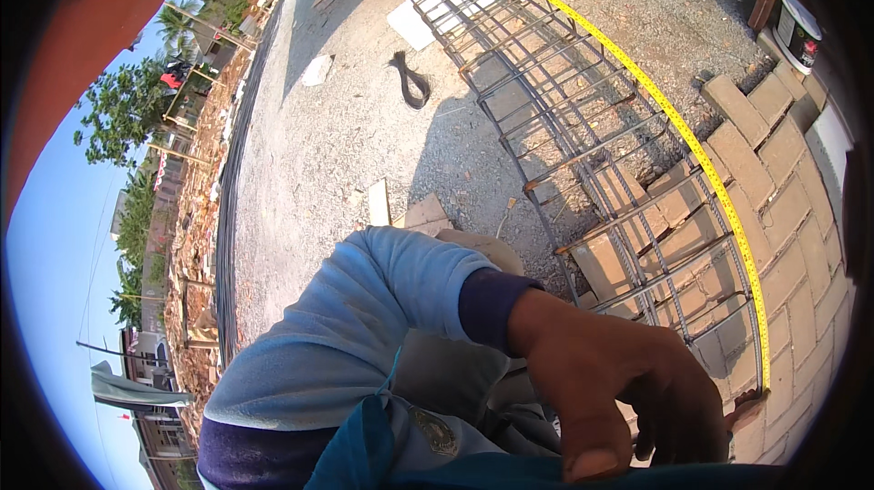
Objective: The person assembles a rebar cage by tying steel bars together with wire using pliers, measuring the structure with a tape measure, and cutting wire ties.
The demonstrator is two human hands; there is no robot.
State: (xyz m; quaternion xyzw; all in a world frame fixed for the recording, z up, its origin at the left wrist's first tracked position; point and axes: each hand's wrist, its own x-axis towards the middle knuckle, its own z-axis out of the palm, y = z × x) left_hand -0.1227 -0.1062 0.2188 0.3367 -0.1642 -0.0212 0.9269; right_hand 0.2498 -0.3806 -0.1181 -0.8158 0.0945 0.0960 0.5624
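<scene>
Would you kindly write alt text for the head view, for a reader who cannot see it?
The person's left hand, curled, with a light-blue sleeve, shows near the closest end of a long steel rebar cage. A yellow measuring tape runs along the cage's right side; gravel and tan paving blocks form the ground.

Your single view looks from the left of your head through a wide fisheye lens, facing down and outward along the long yellow measuring tape [698, 153] toward twelve o'clock. It leans steeply, putting the clear blue sky [55, 262] at nine; very near are your pale-blue fabric sleeve [355, 303] at seven and bare hand [601, 367] at four.
</scene>
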